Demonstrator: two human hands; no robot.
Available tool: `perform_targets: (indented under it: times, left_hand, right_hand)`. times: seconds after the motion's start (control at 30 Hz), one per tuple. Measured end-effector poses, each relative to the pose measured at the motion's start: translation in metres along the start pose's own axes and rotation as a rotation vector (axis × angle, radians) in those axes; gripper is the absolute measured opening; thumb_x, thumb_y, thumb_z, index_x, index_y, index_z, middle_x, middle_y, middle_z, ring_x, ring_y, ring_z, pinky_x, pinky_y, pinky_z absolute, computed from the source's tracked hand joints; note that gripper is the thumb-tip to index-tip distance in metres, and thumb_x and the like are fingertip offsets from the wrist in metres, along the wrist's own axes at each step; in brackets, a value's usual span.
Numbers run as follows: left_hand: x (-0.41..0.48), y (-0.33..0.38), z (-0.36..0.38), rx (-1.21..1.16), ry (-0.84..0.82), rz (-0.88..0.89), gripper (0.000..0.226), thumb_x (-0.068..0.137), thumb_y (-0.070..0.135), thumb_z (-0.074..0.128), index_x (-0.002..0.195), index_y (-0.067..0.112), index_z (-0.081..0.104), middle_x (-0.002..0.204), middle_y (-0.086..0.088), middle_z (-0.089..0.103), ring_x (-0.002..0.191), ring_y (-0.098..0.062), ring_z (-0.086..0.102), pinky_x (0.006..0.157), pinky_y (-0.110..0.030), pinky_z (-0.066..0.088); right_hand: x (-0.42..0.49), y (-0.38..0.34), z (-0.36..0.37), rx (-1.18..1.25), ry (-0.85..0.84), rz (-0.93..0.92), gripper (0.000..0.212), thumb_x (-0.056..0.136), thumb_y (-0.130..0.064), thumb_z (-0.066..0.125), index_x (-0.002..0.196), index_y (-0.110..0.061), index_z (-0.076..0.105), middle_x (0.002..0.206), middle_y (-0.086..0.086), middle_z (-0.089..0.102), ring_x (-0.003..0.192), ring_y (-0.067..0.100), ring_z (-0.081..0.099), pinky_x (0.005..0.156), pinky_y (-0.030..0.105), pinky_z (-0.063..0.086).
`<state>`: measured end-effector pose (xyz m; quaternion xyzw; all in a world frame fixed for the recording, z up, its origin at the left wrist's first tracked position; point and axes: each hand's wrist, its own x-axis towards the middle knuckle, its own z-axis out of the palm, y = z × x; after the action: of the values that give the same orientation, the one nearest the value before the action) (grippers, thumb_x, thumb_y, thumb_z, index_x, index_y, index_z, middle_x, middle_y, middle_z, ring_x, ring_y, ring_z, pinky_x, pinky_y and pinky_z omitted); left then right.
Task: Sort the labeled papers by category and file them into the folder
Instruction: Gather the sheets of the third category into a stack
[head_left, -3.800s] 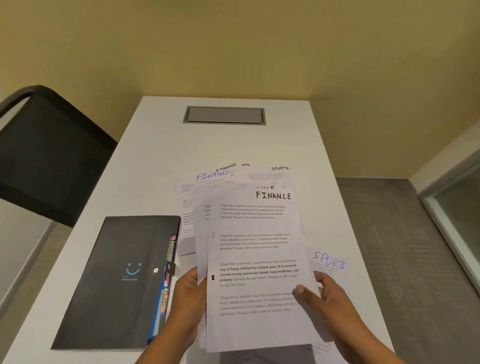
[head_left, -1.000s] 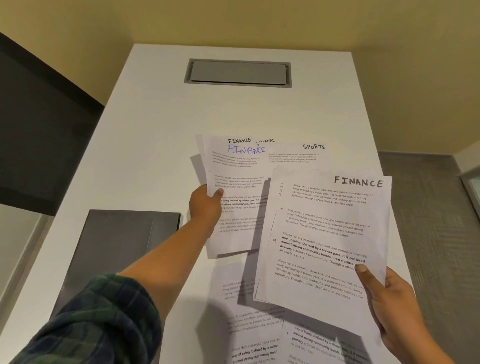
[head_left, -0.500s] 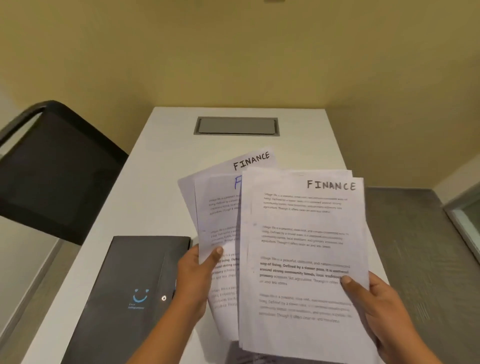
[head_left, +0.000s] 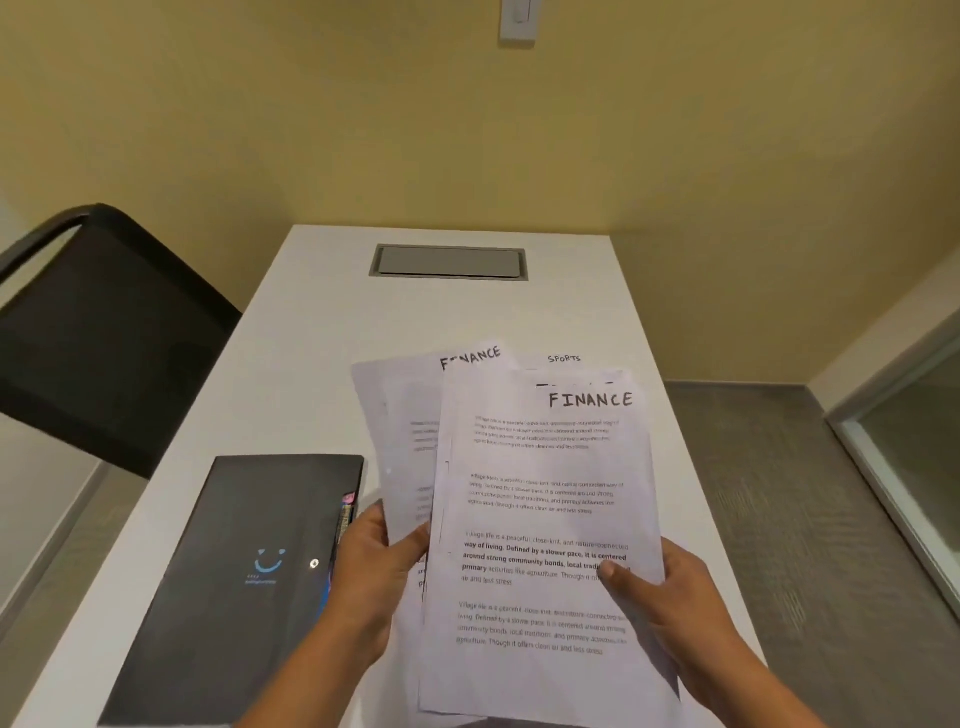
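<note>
Head view. The left hand (head_left: 363, 566) has brought the loose FINANCE sheets (head_left: 405, 447) in from the far side of the worktop (head_left: 311, 364); a second ago it was reaching out over them, half a second ago they sat fanned beside the other bundle. Now they tuck in behind the FINANCE stack (head_left: 545, 519), which the right hand (head_left: 670, 597) clamps at its right edge, thumb on the printed face. Left hand pinches the rear sheets at their lower left. Both bundles held above the worktop, edges not yet squared.

Judgement: finance category nearly gathered into one pile. A SPORTS sheet (head_left: 563, 359) remains flat on the worktop behind. Black folder (head_left: 249, 561) lies closed at left, touching nothing held; no filing begun.
</note>
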<state>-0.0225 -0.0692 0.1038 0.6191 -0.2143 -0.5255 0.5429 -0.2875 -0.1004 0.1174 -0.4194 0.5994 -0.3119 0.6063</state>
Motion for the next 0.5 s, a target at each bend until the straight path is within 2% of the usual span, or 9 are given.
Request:
perform_targets:
  times: [0.07, 0.2, 0.27, 0.33, 0.4, 0.5]
  left_hand:
    - [-0.004, 0.001, -0.002, -0.012, 0.02, 0.003, 0.02, 0.088, 0.013, 0.069, 0.108, 0.016, 0.072, 0.106, -0.004, 0.076, 0.099, -0.03, 0.072, 0.093, -0.057, 0.052]
    - [-0.011, 0.004, -0.002, -0.074, 0.042, 0.008, 0.018, 0.093, 0.011, 0.062, 0.109, 0.012, 0.071, 0.106, -0.01, 0.076, 0.098, -0.033, 0.072, 0.091, -0.056, 0.053]
    - [-0.016, 0.006, 0.001, -0.095, 0.064, 0.024, 0.018, 0.091, 0.008, 0.064, 0.107, 0.01, 0.071, 0.103, -0.011, 0.076, 0.095, -0.034, 0.072, 0.088, -0.053, 0.056]
    - [-0.02, 0.007, 0.004, -0.101, 0.086, 0.038, 0.017, 0.086, 0.005, 0.069, 0.103, 0.011, 0.071, 0.099, -0.011, 0.077, 0.094, -0.034, 0.073, 0.085, -0.051, 0.057]
    - [-0.022, 0.006, 0.006, -0.098, 0.104, 0.047, 0.017, 0.084, 0.004, 0.071, 0.099, 0.011, 0.072, 0.098, -0.011, 0.077, 0.094, -0.035, 0.072, 0.087, -0.053, 0.056]
    - [-0.024, 0.008, 0.007, -0.113, 0.114, 0.052, 0.017, 0.084, 0.006, 0.071, 0.1, 0.011, 0.072, 0.099, -0.011, 0.077, 0.096, -0.034, 0.072, 0.09, -0.054, 0.055]
  right_hand:
    - [-0.005, 0.004, 0.0, 0.014, -0.006, -0.007, 0.023, 0.085, 0.0, 0.071, 0.107, -0.006, 0.073, 0.098, 0.011, 0.079, 0.088, 0.029, 0.077, 0.082, 0.047, 0.06]
    - [-0.01, 0.013, 0.004, 0.218, -0.064, 0.034, 0.028, 0.085, 0.014, 0.064, 0.109, 0.002, 0.068, 0.104, 0.022, 0.076, 0.093, 0.037, 0.075, 0.072, 0.039, 0.063]
    - [-0.011, 0.015, 0.007, 0.324, -0.142, 0.09, 0.032, 0.088, 0.013, 0.059, 0.118, 0.004, 0.064, 0.113, 0.023, 0.073, 0.103, 0.037, 0.072, 0.079, 0.039, 0.062]
    - [-0.012, 0.017, 0.01, 0.351, -0.199, 0.11, 0.034, 0.093, 0.002, 0.058, 0.127, -0.001, 0.061, 0.121, 0.016, 0.072, 0.112, 0.031, 0.07, 0.087, 0.035, 0.06]
    - [-0.013, 0.017, 0.013, 0.356, -0.193, 0.1, 0.032, 0.096, -0.003, 0.056, 0.128, -0.001, 0.061, 0.12, 0.013, 0.073, 0.11, 0.025, 0.071, 0.081, 0.027, 0.06]
    - [-0.017, 0.014, 0.015, 0.289, -0.154, 0.076, 0.022, 0.095, -0.001, 0.057, 0.115, -0.001, 0.067, 0.108, 0.014, 0.077, 0.095, 0.025, 0.075, 0.065, 0.023, 0.06]
